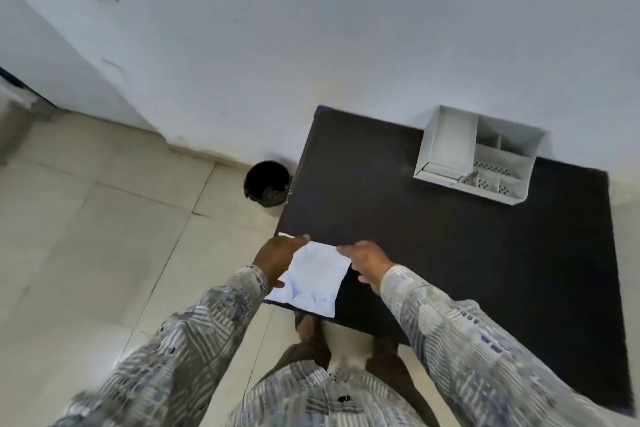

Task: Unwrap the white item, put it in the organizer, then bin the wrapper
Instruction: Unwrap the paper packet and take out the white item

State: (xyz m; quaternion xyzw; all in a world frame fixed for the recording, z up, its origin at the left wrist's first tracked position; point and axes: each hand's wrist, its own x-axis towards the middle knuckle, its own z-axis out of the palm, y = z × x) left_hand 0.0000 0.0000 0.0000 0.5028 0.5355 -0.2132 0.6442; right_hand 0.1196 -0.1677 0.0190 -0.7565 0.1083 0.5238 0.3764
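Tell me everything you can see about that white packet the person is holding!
The white packet is flat, roughly square and a bit crinkled, like thin paper or plastic, with faint blue print near its lower corner. It lies at the near left corner of the black table, its near edge reaching the table's edge. The left hand has a grip on its left side and the right hand pinches its top right corner. It looks unopened.

- White wrapped item, with faint blue print, too blurred to read.
- Matte black table.
- Pale grey organizer at 1 o'clock on the table, dotted with perforations low on its front.
- Black round bin at 10 o'clock, off the table.
- Grey-and-white striped, patchwork-patterned sleeves.
- Beige tiled floor.
- White wall.
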